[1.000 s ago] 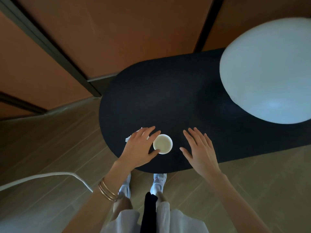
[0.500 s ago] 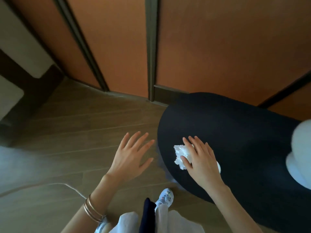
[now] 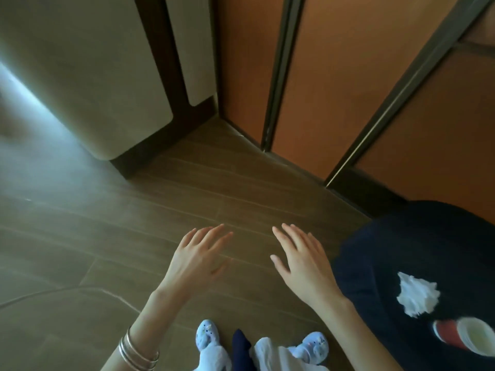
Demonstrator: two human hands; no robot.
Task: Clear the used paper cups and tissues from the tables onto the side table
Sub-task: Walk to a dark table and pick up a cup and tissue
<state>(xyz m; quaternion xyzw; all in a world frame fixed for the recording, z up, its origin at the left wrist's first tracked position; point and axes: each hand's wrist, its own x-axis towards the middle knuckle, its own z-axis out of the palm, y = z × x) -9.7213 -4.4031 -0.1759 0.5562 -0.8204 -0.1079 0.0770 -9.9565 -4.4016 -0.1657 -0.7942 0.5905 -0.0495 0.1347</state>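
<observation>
Hovering over the wood-plank floor [image 3: 160,210], your left hand [image 3: 197,259] and right hand [image 3: 302,266] are both spread and empty. Right of them, the crumpled white tissue [image 3: 416,294] and red paper cup [image 3: 466,337] sit on the dark oval table [image 3: 428,236]; orange wall panels [image 3: 348,89] stand behind.

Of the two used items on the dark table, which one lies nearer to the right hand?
The crumpled tissue; the paper cup sits farther from the right hand, toward the picture's lower right corner.
</observation>
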